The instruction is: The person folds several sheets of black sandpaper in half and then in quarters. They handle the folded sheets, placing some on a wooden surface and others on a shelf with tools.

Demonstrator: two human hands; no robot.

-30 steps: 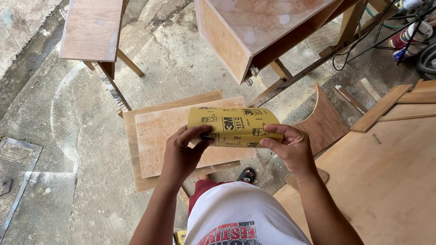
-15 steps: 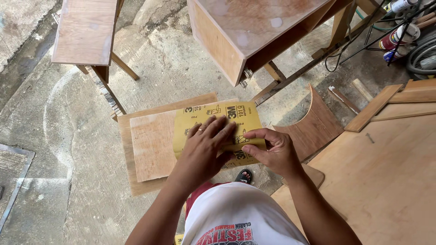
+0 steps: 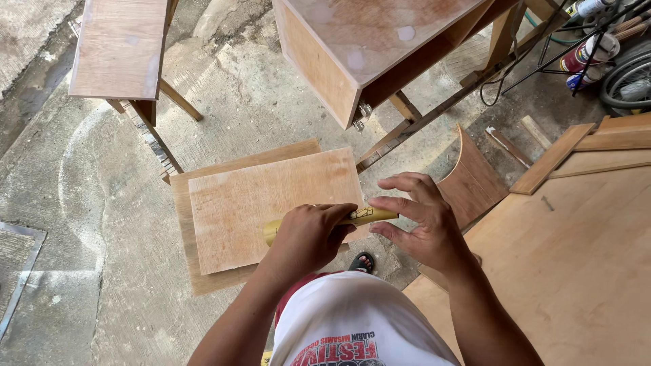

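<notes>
My left hand point(image 3: 308, 237) is closed around a yellow sheet of sandpaper point(image 3: 363, 215), folded or rolled into a narrow strip. Its right end sticks out past my knuckles. My right hand point(image 3: 424, 220) hovers beside that end with fingers spread, fingertips touching or nearly touching the strip. Both hands are held above two stacked plywood boards point(image 3: 258, 203) lying on the concrete floor.
A wooden cabinet point(image 3: 366, 47) on a frame stands ahead. A wooden stool or bench point(image 3: 119, 51) is at upper left. A large plywood sheet point(image 3: 576, 264) lies at right, with a curved wood piece point(image 3: 475, 179), planks, spray cans point(image 3: 586, 51) and cables beyond. My sandalled foot point(image 3: 363, 261) shows below.
The sandpaper was held wide between both hands, then pressed flat; now it is a narrow strip in my left fist. My right hand has let go and spread its fingers.
</notes>
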